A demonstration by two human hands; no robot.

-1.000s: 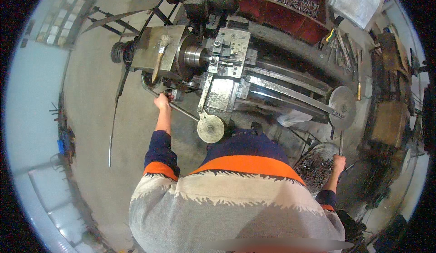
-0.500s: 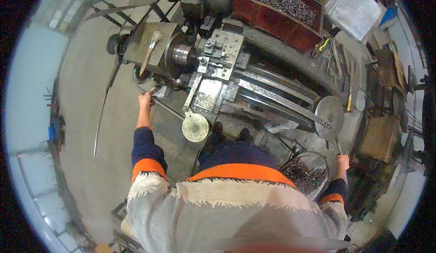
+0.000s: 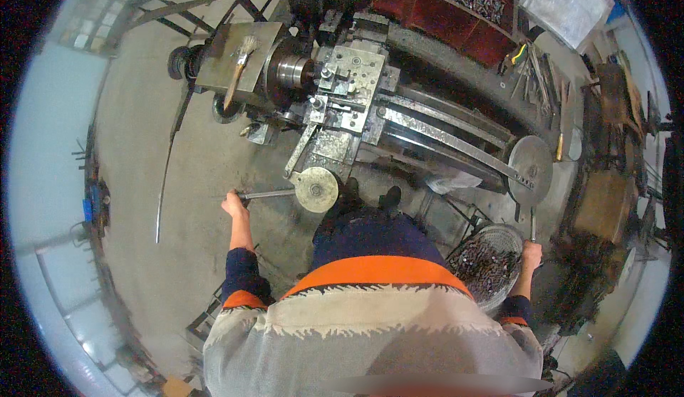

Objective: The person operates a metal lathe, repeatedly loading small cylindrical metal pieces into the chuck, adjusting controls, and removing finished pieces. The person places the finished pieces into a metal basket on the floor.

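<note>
The person's left hand is closing its fingers around the outer end of a straight, grey metal lever, which is extending to the right of those fingers toward a pale, round metal disc. The right hand is wrapping its fingers around a short, upright grey metal handle, and a larger, dull-grey round metal disc is standing just beyond these fingers at the handle's upper end; the exact placing of either thumb is too small to tell. Near the right fingers, on their left side, a round, grey mesh basket is holding small, dark metal pieces. Well beyond the left fingers, a flat, pale-bristled brush with a wooden handle is lying on a boxy, brownish-grey metal housing. Beyond and to the right of the left fingers, a shiny, ringed metal cylinder is facing a blocky, oil-stained metal carriage, which is sitting between the two hands' sides.
</note>
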